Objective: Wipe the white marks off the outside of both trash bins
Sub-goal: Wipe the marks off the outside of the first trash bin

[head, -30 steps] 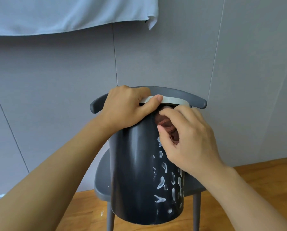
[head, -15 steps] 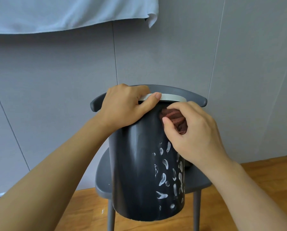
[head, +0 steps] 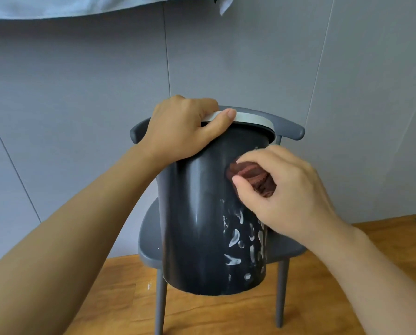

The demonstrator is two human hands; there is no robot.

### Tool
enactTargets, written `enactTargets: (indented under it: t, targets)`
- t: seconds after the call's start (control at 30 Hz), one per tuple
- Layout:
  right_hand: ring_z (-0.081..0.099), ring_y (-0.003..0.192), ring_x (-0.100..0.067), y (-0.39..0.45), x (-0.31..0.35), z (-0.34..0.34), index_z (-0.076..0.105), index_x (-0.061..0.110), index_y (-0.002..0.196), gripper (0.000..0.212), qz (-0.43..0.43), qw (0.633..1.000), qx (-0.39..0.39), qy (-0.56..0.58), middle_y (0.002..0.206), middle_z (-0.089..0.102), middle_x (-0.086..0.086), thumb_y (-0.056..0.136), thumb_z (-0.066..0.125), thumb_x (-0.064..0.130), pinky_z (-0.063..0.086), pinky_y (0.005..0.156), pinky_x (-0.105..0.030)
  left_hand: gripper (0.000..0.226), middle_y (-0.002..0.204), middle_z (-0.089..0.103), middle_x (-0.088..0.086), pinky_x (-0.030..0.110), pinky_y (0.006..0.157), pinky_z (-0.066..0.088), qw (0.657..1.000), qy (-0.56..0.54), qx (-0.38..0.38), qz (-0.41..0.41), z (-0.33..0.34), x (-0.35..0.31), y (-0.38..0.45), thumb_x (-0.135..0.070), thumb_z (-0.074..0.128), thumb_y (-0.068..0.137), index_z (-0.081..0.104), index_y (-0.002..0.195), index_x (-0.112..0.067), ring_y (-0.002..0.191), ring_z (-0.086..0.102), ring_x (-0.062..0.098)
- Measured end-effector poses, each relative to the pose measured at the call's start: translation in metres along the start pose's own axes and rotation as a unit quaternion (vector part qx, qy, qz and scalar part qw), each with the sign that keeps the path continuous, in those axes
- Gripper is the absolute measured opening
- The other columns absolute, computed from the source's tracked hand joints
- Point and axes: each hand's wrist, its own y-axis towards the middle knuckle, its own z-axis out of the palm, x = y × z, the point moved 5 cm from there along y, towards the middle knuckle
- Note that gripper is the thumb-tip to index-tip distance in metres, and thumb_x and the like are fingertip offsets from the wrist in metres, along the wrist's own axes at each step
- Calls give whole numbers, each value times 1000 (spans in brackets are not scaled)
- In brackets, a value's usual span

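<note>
One trash bin (head: 197, 213), dark, with one white rim ring (head: 252, 119). One brown cloth (head: 252, 177). Two hands: left hand (head: 180, 129), right hand (head: 289, 189). One grey chair (head: 149, 240); two legs in view. One pale sheet (head: 81, 6), far, top left. White marks (head: 233, 238) on bin: many, too smeared for exact count.

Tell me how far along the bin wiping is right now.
Partly done. The upper side of the dark bin looks clean. The left hand grips its rim while the right hand presses a brown cloth against it. White marks remain lower down. No second bin is in view.
</note>
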Motion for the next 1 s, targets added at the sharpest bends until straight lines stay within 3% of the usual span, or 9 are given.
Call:
enactTargets:
  t: [0.13,0.43,0.6,0.73,0.83,1.0]
  targets:
    - [63,93,-22,5,-7,2,71,20,115,29,24,999,-26,-11,103,65,1,94,67,39,56,76,-45,61,49,33,4,35,50,31,1000,4,2,11,0,-5,1,-62,39,96,45,66,-9,52,37,29]
    - [66,81,-12,-43,2,29,73,26,101,19,-21,987,141,75,90,65,16,91,66,41,57,66,-33,58,52,29,4,41,56,37,999,3,9,-37,3,19,3,-58,41,98,37,65,-11,57,34,30]
    - [66,86,-9,-38,-4,19,73,25,108,21,1,996,64,69,96,67,13,94,66,39,57,71,-28,57,51,30,3,37,55,31,999,3,13,-36,1,17,1,-57,42,98,35,63,-14,57,34,30]
    - [66,89,-14,-18,-11,6,74,18,111,27,31,997,-23,62,99,70,3,94,67,38,57,76,-32,58,51,29,3,37,53,31,1000,3,17,-10,-1,4,2,-58,41,98,38,65,-11,53,32,27]
    - [66,92,-18,-11,-5,4,75,18,113,28,11,999,-21,41,101,69,3,95,67,38,57,76,-38,58,50,27,2,37,52,29,1000,8,22,12,1,-9,4,-58,40,98,37,64,-11,52,31,27]
    - [62,89,-19,-16,4,11,72,25,111,27,7,998,55,-4,99,64,7,93,62,44,56,70,-42,59,50,27,2,38,52,29,999,21,28,21,5,-12,9,-59,40,99,27,62,-15,49,28,22]
